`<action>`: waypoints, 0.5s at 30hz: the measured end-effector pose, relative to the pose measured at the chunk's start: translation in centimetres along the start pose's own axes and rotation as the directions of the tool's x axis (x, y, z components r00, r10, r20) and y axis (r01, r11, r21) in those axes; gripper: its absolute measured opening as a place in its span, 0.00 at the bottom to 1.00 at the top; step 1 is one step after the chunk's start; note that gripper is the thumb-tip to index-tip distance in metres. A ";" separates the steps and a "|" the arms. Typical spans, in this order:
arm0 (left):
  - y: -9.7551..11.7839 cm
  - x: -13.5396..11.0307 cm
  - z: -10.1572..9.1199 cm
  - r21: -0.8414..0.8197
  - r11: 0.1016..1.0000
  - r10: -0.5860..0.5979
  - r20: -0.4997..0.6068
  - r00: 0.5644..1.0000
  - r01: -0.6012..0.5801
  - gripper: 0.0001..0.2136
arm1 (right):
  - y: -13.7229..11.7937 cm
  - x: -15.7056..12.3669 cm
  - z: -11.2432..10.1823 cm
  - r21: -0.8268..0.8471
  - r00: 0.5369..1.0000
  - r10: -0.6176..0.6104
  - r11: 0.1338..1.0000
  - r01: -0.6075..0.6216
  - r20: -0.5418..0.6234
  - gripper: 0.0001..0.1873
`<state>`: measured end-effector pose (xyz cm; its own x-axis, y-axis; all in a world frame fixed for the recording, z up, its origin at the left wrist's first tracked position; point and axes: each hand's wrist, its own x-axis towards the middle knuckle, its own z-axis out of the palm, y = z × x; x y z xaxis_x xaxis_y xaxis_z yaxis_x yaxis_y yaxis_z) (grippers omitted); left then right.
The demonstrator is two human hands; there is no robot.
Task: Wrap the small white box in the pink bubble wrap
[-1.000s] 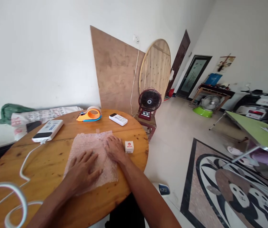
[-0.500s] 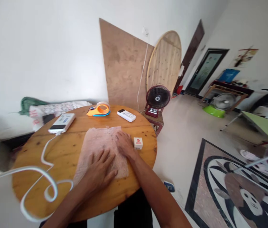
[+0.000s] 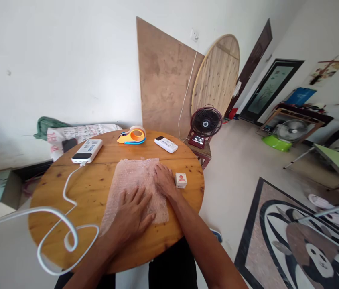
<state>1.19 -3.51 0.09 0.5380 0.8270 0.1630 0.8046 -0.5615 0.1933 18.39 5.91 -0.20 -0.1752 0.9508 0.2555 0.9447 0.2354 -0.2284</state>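
A sheet of pinkish bubble wrap (image 3: 133,172) lies flat on the round wooden table (image 3: 63,184). Over its lower middle rests my left hand (image 3: 134,212), palm down with the fingers spread. My right hand (image 3: 163,180) lies on the sheet's right side, fingers stretched forward and slightly bent. Just right of that hand stands a small white box (image 3: 181,180) with a red mark on top; I see no contact between them. Neither hand holds anything.
An orange and blue tape dispenser (image 3: 132,135) sits at the table's back. Right of it is a white power bank (image 3: 166,144). At the left, another white power bank (image 3: 87,151) has a white cable (image 3: 70,192) plugged in. Beyond the table, a fan (image 3: 206,123) stands on a stool.
The view has shifted, so the whole scene sits a little farther right. Both hands stay on the bubble wrap in nearly the same places.
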 end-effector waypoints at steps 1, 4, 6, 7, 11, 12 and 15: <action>-0.1 0.0 0.1 0.002 1.000 0.001 -0.002 1.000 -0.001 0.26 | 0.0 0.0 0.0 -0.002 1.000 -0.006 1.000 0.006 -0.003 0.18; -0.3 0.2 0.6 0.009 1.000 0.001 -0.012 1.000 -0.001 0.26 | 0.1 -0.1 0.2 -0.005 1.000 -0.014 1.000 0.014 -0.016 0.17; -0.3 0.2 0.7 0.012 1.000 0.005 -0.012 1.000 -0.004 0.26 | 0.1 -0.1 0.3 -0.006 1.000 -0.010 1.000 0.010 -0.024 0.17; -0.3 0.2 0.7 0.012 1.000 0.006 -0.009 1.000 -0.006 0.26 | 0.2 -0.1 0.4 -0.007 1.000 -0.008 1.000 0.008 -0.028 0.17; -0.3 0.3 0.6 0.010 1.000 0.004 0.004 1.000 -0.004 0.26 | 0.2 -0.1 0.4 -0.012 1.000 -0.008 1.000 0.008 -0.026 0.17; -0.3 0.3 0.6 0.010 1.000 0.001 0.004 1.000 -0.001 0.26 | 0.2 -0.1 0.5 -0.014 1.000 -0.005 1.000 0.005 -0.019 0.17; -0.4 0.2 0.7 0.009 1.000 -0.003 0.006 1.000 0.003 0.26 | 0.3 0.0 0.5 -0.020 1.000 0.017 1.000 -0.017 0.002 0.18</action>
<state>1.18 -3.07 -0.64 0.5367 0.8291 0.1569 0.8086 -0.5585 0.1854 18.50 6.08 -0.74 -0.1599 0.9549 0.2500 0.9528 0.2156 -0.2138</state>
